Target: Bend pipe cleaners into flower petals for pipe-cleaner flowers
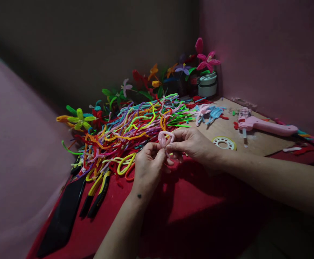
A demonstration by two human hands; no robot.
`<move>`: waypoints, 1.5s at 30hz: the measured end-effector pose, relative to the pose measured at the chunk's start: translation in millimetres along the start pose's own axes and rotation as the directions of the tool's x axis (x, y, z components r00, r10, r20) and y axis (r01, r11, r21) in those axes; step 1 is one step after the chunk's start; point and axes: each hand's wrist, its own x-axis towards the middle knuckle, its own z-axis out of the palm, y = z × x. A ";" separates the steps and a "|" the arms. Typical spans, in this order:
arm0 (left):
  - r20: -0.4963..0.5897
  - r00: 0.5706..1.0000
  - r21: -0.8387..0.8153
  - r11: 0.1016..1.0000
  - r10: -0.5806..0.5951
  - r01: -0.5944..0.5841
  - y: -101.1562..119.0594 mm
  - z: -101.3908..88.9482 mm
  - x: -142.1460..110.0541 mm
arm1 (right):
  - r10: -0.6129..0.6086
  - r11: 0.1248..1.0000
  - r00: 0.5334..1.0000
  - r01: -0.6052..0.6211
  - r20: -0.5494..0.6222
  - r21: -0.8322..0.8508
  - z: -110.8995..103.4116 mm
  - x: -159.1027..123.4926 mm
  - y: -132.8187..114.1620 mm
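Between both hands is a pale pink pipe cleaner (168, 133) bent into loops. My left hand (151, 158) pinches it low on its left side, thumb against fingers. From the right, my right hand (185, 143) grips the same piece with thumb and forefinger. The two hands nearly meet, so the lower part of the loops is partly hidden by fingers. Just behind them lies a large heap of multicoloured pipe cleaners (130, 124). A yellow pipe cleaner loop (126, 164) rests left of my left hand.
Pliers with yellow-and-black handles (100, 194) and a black flat object (62, 216) lie at left on the red table (189, 230). A pink glue gun (267, 126) and a tape roll (224, 143) rest on a board (250, 144) at right. Pipe-cleaner flowers (206, 62) stand along the back.
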 end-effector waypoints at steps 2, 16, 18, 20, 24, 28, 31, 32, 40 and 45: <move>-0.008 1.000 0.000 1.000 -0.006 0.006 0.7 -0.4 -1.1 | -0.001 0.999 1.000 0.001 -0.005 -0.036 -1.2 1.5 2.5; -0.035 0.999 -0.040 0.999 0.018 -0.020 -0.1 -5.2 -0.3 | -0.041 0.984 0.999 0.039 -0.010 -0.172 -6.0 1.6 -5.8; -0.030 1.000 -0.066 0.998 0.008 -0.010 -0.6 -6.1 0.1 | -0.055 0.980 0.998 0.049 -0.030 -0.191 -4.9 1.2 -5.2; -0.013 1.000 -0.108 0.994 -0.003 0.001 -1.1 -6.8 0.4 | -0.072 0.976 0.995 0.056 -0.070 -0.213 -2.6 0.3 -4.0; 0.016 1.000 -0.173 0.985 0.000 0.003 -2.1 -6.3 0.0 | -0.090 0.971 0.990 0.062 -0.112 -0.229 1.1 -0.5 0.5; 0.036 0.999 -0.218 0.976 -0.007 0.015 -4.0 -6.0 0.5 | -0.090 0.960 0.995 0.074 -0.049 -0.270 1.2 0.4 5.9; 0.066 0.998 -0.273 0.961 -0.020 0.038 -5.8 -6.5 2.7 | -0.051 0.974 0.999 0.052 0.007 -0.221 -0.1 0.6 4.6; 0.073 0.997 -0.284 0.958 -0.024 0.043 -6.3 -6.5 3.5 | -0.048 0.982 0.999 0.050 0.018 -0.180 -0.8 0.7 3.0; 0.181 0.977 -0.208 0.967 -0.110 0.147 -4.7 -6.1 1.5 | -0.005 0.996 1.000 0.005 0.006 0.094 -10.0 7.5 1.1; 0.222 0.959 -0.125 0.970 -0.178 0.209 -2.0 -7.8 1.6 | 0.021 0.985 0.997 -0.008 -0.071 0.175 -9.6 9.7 4.5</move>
